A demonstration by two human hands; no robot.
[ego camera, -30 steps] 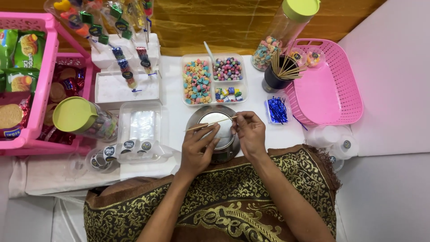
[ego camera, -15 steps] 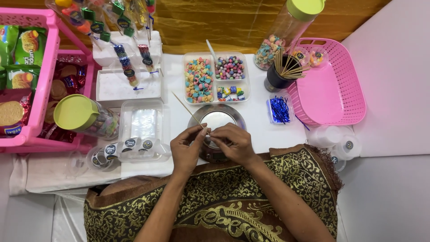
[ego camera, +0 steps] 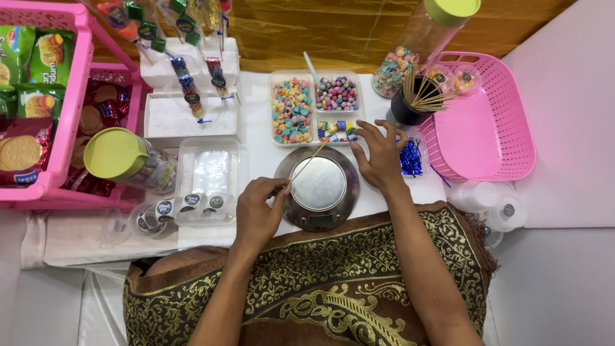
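Holding a thin wooden skewer (ego camera: pixel 305 163), the left hand (ego camera: pixel 259 208) has its grip pinched together on the near end, at about 9 o'clock of the round steel scale (ego camera: pixel 318 187). The stick slants up toward 1 o'clock across the pan, its tip close to the candy tray; the low pinch seems to leave most of the length free.

Right hand (ego camera: pixel 382 154) sits at 2 o'clock of the scale, fingers apart and holding nothing. Fingertips rest at the tray's lower right section, over small wrapped sweets (ego camera: pixel 335 132) in blue and yellow. Whether one is being lifted, cannot tell.

Candy tray (ego camera: pixel 314 107), clear and divided, lies at 12 o'clock of the scale: pastel pieces on the left, round coloured ones upper right. Probably set there so both hands reach it without shifting.

- 1 o'clock: black cup (ego camera: pixel 410 106) of spare skewers, a tilted candy jar with green lid (ego camera: pixel 451 9) behind it.
- 3 o'clock: pink basket (ego camera: pixel 506 138), mostly bare inside; blue twist ties (ego camera: pixel 410 158) just beside the right hand.
- 10 o'clock: white foam block (ego camera: pixel 186 118) with finished candy sticks standing upright in it.
- 9 o'clock: clear box (ego camera: pixel 208 179) with round stickers, another green-lidded jar (ego camera: pixel 125 157) lying on its side.

Worktop (ego camera: pixel 259 144) is white; a brown and gold cloth (ego camera: pixel 333 275) covers the lap.
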